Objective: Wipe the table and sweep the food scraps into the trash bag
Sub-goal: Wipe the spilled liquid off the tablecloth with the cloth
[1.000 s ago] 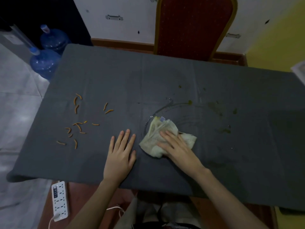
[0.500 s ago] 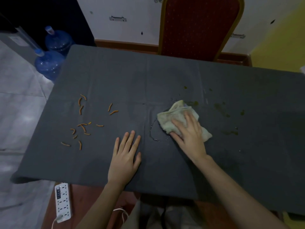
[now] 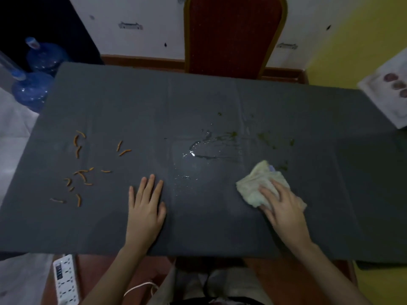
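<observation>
A dark grey cloth covers the table [image 3: 132, 102]. My right hand [image 3: 284, 208] presses flat on a crumpled pale yellow rag [image 3: 255, 183] at the near right of the table. My left hand [image 3: 145, 205] lies flat on the cloth near the front edge, fingers straight, holding nothing. Several orange food scraps [image 3: 81, 172] lie scattered on the left part of the table. A wet smear [image 3: 204, 150] shines in the middle, and greenish stains [image 3: 275, 139] sit further right. No trash bag is in view.
A red chair [image 3: 233, 34] stands behind the table's far edge. Two blue water jugs [image 3: 33, 89] stand on the floor at the left. A white power strip [image 3: 66, 280] lies on the floor by the near left. A white printed object [image 3: 389, 93] juts in at right.
My right hand has dragged the rag from the middle of the table to the right and toward me, leaving a wet streak. My left hand stays flat in place.
</observation>
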The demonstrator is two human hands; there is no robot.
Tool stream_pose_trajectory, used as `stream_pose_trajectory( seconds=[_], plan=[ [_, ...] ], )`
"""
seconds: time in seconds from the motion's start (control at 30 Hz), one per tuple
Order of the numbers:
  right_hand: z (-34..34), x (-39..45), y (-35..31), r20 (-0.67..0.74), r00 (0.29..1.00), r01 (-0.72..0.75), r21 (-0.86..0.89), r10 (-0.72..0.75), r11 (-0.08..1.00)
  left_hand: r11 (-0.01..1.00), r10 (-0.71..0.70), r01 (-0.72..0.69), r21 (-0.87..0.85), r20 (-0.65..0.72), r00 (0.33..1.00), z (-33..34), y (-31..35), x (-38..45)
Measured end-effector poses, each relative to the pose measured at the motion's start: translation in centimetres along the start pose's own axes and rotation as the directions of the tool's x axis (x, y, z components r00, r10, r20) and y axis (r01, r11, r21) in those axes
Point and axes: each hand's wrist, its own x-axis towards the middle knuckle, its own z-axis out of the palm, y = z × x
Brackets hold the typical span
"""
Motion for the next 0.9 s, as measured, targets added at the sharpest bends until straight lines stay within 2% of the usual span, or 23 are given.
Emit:
stream_pose_trajectory(
  seconds=[0.07,0.13,0.33,0.47,0.53,0.63,0.77,0.9],
  plan=[
    [0.1,-0.6,0.1,-0.046,0.992,-0.120,-0.031,0.118,0.992,0.999,-0.026,0.026,-0.029,-0.002,1.000,0.1,1.5,0.2],
    [0.6,0.1,-1.6,-0.067,0.991,-0.120,-0.023,0.119,0.992,0.998,-0.017,0.017,-0.065,-0.005,1.000,0.3,3.1,0.3],
    [2.0,3.7,-8.2,-0.090,0.995,0.055,0.095,-0.047,0.994,0.992,-0.077,0.073,-0.103,-0.040,0.996,0.5,5.4,1.5],
    [1.3,3.6,-5.2,-0.109,0.966,0.245,0.112,-0.233,0.963,0.970,-0.222,0.211,-0.123,-0.086,0.971,-0.1,5.1,3.0],
    [0.6,2.5,-1.6,-0.093,0.959,0.275,0.092,-0.266,0.957,0.952,-0.296,0.287,-0.102,-0.081,0.952,-0.1,4.7,3.4],
    [-0.9,0.5,5.4,-0.102,0.979,0.183,0.048,-0.178,0.982,0.949,-0.315,0.312,-0.052,-0.078,0.946,0.5,4.5,3.3],
    [-2.9,-1.2,13.3,-0.083,0.995,-0.048,0.029,0.051,0.998,0.947,-0.321,0.320,-0.024,-0.098,0.942,1.1,5.1,3.2],
    [-2.4,1.0,11.9,-0.110,0.988,-0.105,0.042,0.109,0.994,0.938,-0.346,0.345,-0.027,-0.091,0.934,1.4,5.8,3.2]
  ],
)
